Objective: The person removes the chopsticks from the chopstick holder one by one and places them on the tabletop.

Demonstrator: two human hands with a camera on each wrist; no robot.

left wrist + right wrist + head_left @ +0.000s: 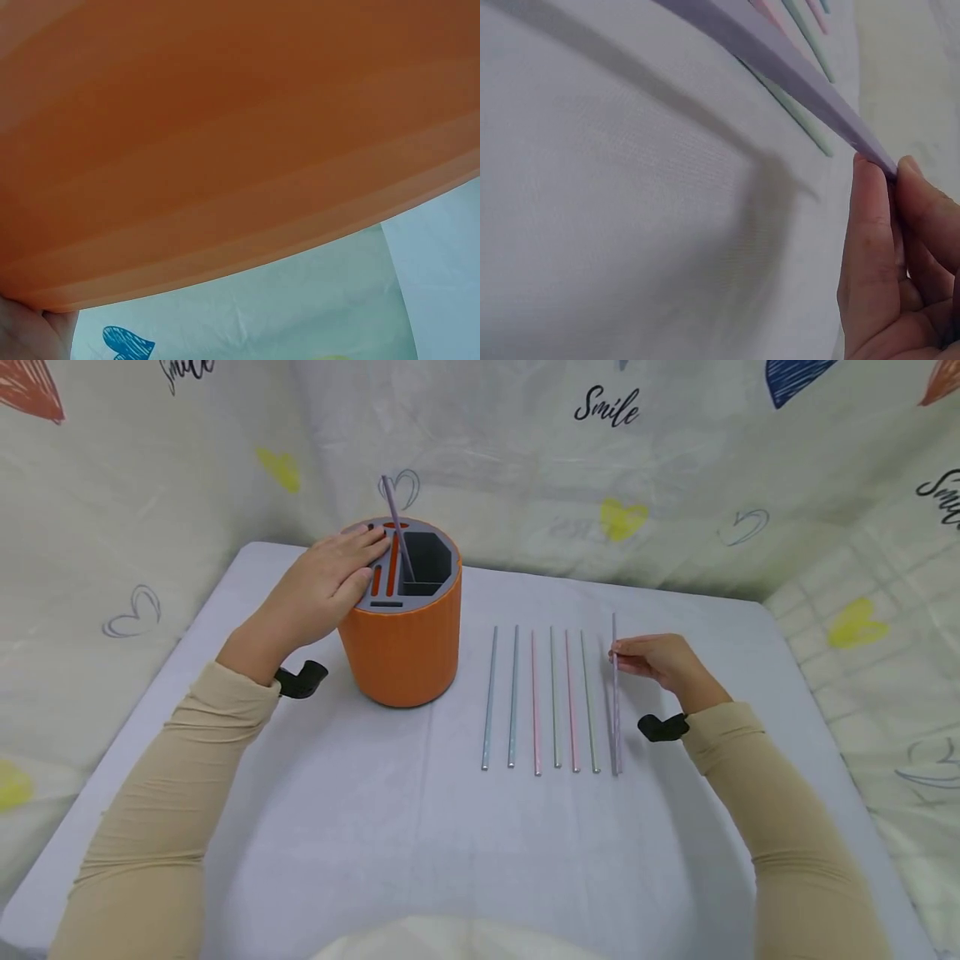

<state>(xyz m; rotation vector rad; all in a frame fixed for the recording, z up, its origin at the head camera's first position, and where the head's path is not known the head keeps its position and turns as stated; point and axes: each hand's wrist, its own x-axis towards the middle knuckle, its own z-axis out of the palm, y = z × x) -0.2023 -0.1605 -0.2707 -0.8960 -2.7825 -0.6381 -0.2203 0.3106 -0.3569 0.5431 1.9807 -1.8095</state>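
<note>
My left hand [326, 581] rests with its fingers laid across the grey slotted top of an orange cylindrical holder [401, 656]. One purple chopstick [397, 531] leans upright out of the holder's large compartment. In the left wrist view the holder's orange wall [240, 165] fills most of the picture, with a bit of hand [30, 334] at lower left. My right hand [656, 658] pinches another purple chopstick [616, 693] between thumb and fingertips near its far end. Close up in the right wrist view, this purple chopstick [780, 64] slants over the cloth, casting a shadow.
To the left of the held chopstick lie blue chopsticks [490, 697], pink chopsticks [535, 702] and green chopsticks [588, 702], side by side on the white table [450, 843]. A printed curtain [525, 468] borders the table at the back and sides.
</note>
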